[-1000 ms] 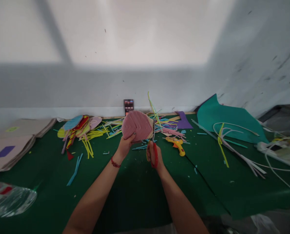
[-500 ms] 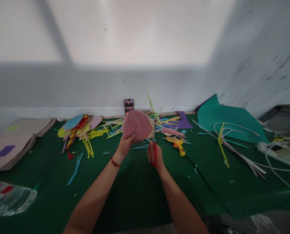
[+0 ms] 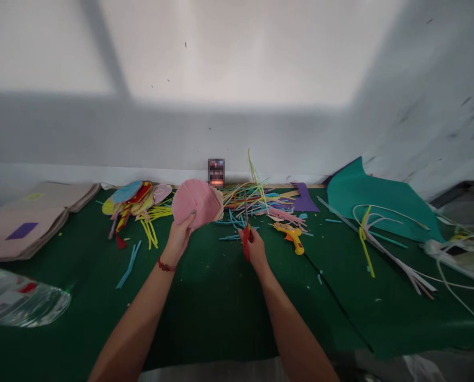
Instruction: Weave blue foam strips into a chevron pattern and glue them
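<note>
My left hand point(image 3: 181, 233) grips a rounded pink felt piece point(image 3: 192, 204) made of overlapping layers, with a cream edge on its right side. The thumb presses on its front face. Scissors with red handles point(image 3: 246, 243) are in my right hand point(image 3: 256, 248), blades pointing away from me and apart from the pink piece. Just beyond the hands lies a heap of thin coloured strips point(image 3: 256, 199), with some blue strips point(image 3: 232, 220) in front of it. A yellow glue gun point(image 3: 291, 237) rests to the right of my right hand.
On the left are layered colourful felt pieces point(image 3: 131, 199), stacked beige sheets point(image 3: 41, 217) and a clear plastic bottle point(image 3: 29, 300). A teal sheet point(image 3: 380, 201), a bundle of pale strips point(image 3: 388, 249) and a white cable point(image 3: 459, 297) occupy the right. A wall rises behind the green table point(image 3: 213, 307).
My left hand has moved left with the pink felt piece, away from the scissors. The scissors now stand apart from it, blades in plain view. The camera view has shifted slightly.
</note>
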A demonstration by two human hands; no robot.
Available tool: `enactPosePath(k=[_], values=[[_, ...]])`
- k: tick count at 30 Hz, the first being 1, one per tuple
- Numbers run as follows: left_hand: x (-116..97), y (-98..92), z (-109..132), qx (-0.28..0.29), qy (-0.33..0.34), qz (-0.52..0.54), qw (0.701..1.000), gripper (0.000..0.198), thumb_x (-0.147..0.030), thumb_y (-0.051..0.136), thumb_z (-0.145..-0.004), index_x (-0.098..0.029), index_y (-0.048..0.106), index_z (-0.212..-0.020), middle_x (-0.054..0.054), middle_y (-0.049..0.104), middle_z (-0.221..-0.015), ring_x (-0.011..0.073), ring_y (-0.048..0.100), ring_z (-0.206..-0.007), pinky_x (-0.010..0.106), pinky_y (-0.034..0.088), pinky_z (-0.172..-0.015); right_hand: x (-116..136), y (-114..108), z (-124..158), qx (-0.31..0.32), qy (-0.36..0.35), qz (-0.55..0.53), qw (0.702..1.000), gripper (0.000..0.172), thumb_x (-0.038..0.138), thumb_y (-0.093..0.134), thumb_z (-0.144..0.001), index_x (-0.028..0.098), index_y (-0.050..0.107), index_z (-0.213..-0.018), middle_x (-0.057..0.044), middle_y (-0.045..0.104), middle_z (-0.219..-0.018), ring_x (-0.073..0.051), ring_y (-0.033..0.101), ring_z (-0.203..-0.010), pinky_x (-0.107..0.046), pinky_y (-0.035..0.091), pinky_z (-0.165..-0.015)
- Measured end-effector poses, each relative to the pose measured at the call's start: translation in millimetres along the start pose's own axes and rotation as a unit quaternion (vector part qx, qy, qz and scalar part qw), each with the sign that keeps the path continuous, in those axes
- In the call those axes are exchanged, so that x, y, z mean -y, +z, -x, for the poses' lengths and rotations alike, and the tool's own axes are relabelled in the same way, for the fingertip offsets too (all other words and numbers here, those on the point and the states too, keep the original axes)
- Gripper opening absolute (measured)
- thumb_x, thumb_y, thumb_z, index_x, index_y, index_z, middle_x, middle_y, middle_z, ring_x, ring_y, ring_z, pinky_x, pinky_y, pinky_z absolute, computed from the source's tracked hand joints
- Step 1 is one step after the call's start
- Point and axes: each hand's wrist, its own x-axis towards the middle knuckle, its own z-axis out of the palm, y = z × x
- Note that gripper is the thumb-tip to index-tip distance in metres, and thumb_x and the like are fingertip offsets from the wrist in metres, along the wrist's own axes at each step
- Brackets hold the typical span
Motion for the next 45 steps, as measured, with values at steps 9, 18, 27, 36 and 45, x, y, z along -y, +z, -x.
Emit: enactPosePath(k=[9,18,27,36,45], values=[[-6,-56.8,-1,-0.069,0.005,0.015,0.997,0.046,-0.012,0.076,-0.062,-0.023,0.065,-0.105,0.005,0.066,-0.118,0.0231,0.063,-0.105,0.034,0.058,-0.080,0,-39,1,0.163,-0.139,0.446,0.869,0.023,0.036,0.059,-0.078,0.020,0.064,-0.094,-0.007,0.067,-0.096,-0.022,0.061,-0.090,-0.030,0.045,-0.076],[-8,-62.8,3,-0.085,0.032,0.029,0.995,0.046,-0.015,0.074,-0.065,-0.023,0.065,-0.109,0.006,0.062,-0.125,0.0222,0.064,-0.100,0.025,0.059,-0.065,14,-97,8,0.387,-0.225,0.596,0.666,0.031,0.048,0.056,-0.082,0.020,0.064,-0.091,-0.008,0.066,-0.091,-0.021,0.060,-0.087,-0.027,0.043,-0.071],[-6,-66.2,1,-0.098,0.023,0.028,0.995,0.053,-0.016,0.075,-0.064,-0.022,0.062,-0.115,0.007,0.061,-0.127,0.0236,0.062,-0.106,0.030,0.058,-0.074,5,-63,-52,0.397,-0.236,0.591,0.661,0.038,0.052,0.055,-0.081,0.019,0.065,-0.098,-0.009,0.068,-0.096,-0.022,0.062,-0.086,-0.026,0.041,-0.070],[-9,-65.5,3,-0.102,0.018,0.025,0.994,0.056,-0.017,0.076,-0.065,-0.022,0.061,-0.119,0.008,0.058,-0.130,0.0247,0.057,-0.115,0.032,0.055,-0.083,-4,-27,-143,0.412,-0.222,0.575,0.671,0.041,0.052,0.059,-0.076,0.021,0.065,-0.101,-0.008,0.068,-0.097,-0.022,0.061,-0.085,-0.027,0.041,-0.071],[-12,-63.9,7,-0.099,0.008,0.033,0.994,0.054,-0.021,0.080,-0.061,-0.018,0.065,-0.113,0.008,0.065,-0.120,0.0264,0.054,-0.120,0.037,0.049,-0.096,-19,-25,-190,0.405,-0.183,0.507,0.738,0.041,0.053,0.062,-0.072,0.023,0.066,-0.100,-0.007,0.067,-0.099,-0.021,0.060,-0.085,-0.030,0.044,-0.073]])
